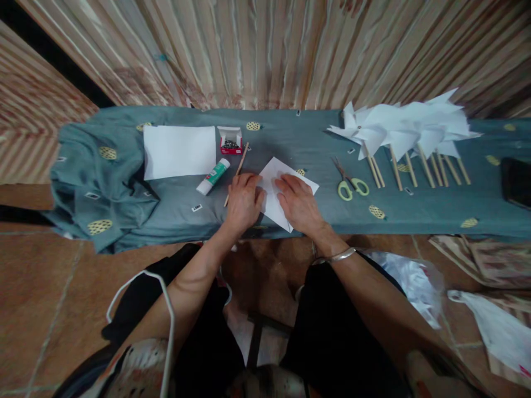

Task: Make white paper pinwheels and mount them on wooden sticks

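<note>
Paper (272,207) held down

Placed on cloth (182,213), between stick (243,159) and scissors (349,187). Left edge is touched by left hand (244,202), fingers curled; right hand (298,201) is laid on top. Pinch can't be told for either.

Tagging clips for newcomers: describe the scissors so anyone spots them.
Find the teal cloth, then the gap between the right hand and the white pinwheels. There lie the scissors, tips toward the cloth's far edge. Their green looped handles set them apart from the pinwheels' wooden sticks.
</note>
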Motion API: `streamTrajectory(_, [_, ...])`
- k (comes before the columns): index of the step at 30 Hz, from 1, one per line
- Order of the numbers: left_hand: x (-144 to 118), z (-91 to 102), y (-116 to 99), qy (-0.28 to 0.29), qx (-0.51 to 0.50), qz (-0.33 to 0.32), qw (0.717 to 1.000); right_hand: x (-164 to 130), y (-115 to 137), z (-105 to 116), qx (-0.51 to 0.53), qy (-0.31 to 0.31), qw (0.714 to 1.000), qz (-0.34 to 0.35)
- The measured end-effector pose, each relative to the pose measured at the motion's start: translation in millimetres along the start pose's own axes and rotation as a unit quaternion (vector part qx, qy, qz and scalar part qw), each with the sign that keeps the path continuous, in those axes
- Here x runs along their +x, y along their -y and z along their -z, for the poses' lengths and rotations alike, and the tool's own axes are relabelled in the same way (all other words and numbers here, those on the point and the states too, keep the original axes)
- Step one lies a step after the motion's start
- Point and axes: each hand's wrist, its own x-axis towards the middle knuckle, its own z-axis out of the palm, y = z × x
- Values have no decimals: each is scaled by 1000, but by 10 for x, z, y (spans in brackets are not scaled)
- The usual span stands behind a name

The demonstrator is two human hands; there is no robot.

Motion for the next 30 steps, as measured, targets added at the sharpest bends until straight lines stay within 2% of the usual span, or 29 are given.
streamTrajectory(9, [-26,-13,-13,-8,9,4,1000,2,5,-2,-14,8,1000,-6])
streamTrajectory(19, [-55,-93,118,-54,-28,-5,998,-3,-30,-13,22,2,1000,-5])
streamTrajectory(30, [-61,-85,170,-64,-42,1,997,6,-14,27,5,19,1000,-8])
